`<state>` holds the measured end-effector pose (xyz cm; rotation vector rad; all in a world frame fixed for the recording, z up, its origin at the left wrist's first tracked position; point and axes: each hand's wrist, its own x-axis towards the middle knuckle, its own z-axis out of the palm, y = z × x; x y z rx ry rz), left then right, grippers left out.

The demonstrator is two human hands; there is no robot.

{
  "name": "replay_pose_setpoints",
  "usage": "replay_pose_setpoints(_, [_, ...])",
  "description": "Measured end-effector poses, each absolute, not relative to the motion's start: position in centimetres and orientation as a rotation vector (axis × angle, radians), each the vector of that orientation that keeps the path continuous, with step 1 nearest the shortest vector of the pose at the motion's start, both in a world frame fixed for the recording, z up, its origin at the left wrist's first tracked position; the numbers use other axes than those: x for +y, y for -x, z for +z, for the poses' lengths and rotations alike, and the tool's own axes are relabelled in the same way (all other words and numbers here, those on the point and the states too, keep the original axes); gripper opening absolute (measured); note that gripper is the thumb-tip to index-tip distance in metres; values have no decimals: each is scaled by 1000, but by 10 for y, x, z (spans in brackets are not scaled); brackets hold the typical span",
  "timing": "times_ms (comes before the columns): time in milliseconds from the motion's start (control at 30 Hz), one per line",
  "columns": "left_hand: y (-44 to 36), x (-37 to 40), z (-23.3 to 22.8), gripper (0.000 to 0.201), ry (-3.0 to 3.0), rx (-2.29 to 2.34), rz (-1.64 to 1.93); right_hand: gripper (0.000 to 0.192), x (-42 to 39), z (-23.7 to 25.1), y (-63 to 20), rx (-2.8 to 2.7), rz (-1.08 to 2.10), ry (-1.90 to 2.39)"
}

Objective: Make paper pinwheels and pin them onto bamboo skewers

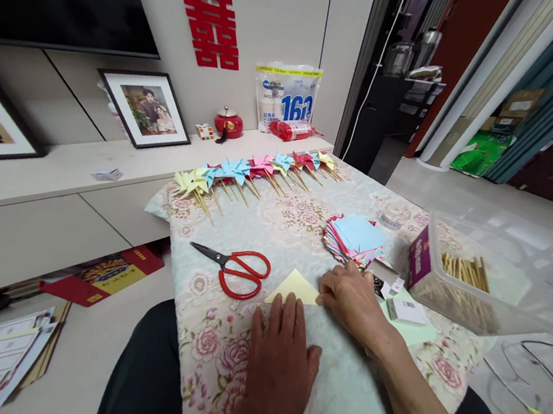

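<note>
A folded yellow paper [294, 286] lies on the floral tablecloth [219, 341]. My left hand [279, 362] rests flat with its fingertips on the paper's near edge. My right hand [352, 299] presses the paper's right corner with curled fingers. Red-handled scissors [237, 269] lie just left of the paper. A stack of coloured paper squares [356, 238] sits behind my right hand. A row of finished paper pinwheels [255, 171] on wooden sticks lines the far edge of the table.
A clear plastic box [470, 271] holding wooden sticks stands at the right, with small boxes [402, 308] beside it. A low cabinet [55, 207] with framed photos, a red jar and a white bag runs behind the table. Papers and a red booklet lie on the floor at left.
</note>
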<state>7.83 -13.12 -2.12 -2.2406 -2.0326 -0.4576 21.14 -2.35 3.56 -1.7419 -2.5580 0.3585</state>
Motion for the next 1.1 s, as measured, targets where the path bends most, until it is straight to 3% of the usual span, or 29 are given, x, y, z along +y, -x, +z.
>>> replay_pose_setpoints(300, [-79, -130, -19, 50, 2256, -2061, -429, 8, -25, 35, -213, -2598, 287, 1747])
replay_pose_setpoints(700, [-82, -132, -23, 50, 2172, -2041, -433, 22, -34, 49, -213, -2589, 254, 1685])
replay_pose_setpoints(867, [-82, -132, -25, 49, 2163, -2027, -439, 18, -37, 47, -208, -2520, 626, 1434])
replay_pose_setpoints(1100, [-81, -132, -25, 48, 2169, -2032, -438, 17, -36, 41, -202, -2608, 563, 1755])
